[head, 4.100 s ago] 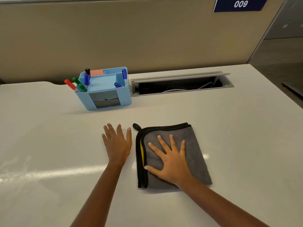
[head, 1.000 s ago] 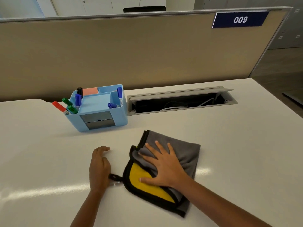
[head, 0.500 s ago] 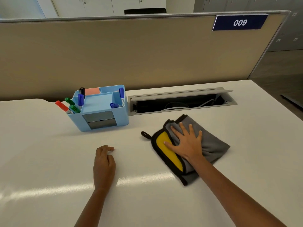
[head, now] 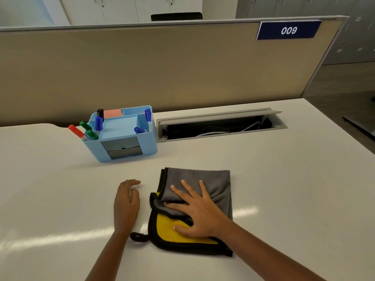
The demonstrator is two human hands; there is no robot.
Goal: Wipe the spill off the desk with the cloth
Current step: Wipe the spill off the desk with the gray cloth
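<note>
Right now the right hand (head: 199, 209) lies flat w/ fingers spread on the cloth (head: 203, 179), lower centre of frame, pressing not gripping. Left hand (head: 125, 203) rests loosely curled on the desk (head: 284, 179) just left of it, holding nothing. No spill visible; glare may hide it. Risks, as I judge: cloth is part-unfolded, yellow side showing, so a hard push could bunch it & smear. A long stroke toward upper left could hit the blue organiser (head: 121, 138); straight up, the open cable tray (head: 221, 126).
</note>
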